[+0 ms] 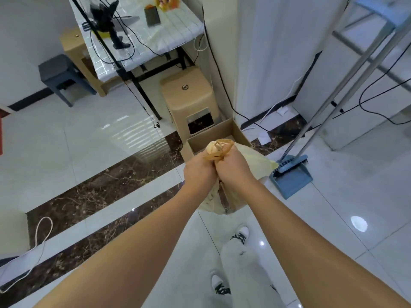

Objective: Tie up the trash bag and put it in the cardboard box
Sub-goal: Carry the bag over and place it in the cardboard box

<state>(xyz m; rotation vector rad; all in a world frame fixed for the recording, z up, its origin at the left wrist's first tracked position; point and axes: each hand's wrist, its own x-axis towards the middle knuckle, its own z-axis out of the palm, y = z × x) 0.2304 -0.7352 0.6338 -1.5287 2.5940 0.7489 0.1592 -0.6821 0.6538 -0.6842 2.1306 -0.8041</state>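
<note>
A pale yellow trash bag [255,158] hangs in the air in front of me, its twisted neck and orange ties [219,150] bunched at the top. My left hand [199,172] and my right hand [233,168] are side by side, both closed around the bag's neck. The open cardboard box [213,135] stands on the floor just beyond the hands, against the white pillar; the bag hides its near right corner. The bag's lower part [219,204] shows between my forearms.
A tan plastic stool [189,96] stands right behind the box. A blue dustpan with a long-handled broom [291,174] leans at the right. A table with cables [142,34], two more stools, and floor cables lie further off. My feet are below.
</note>
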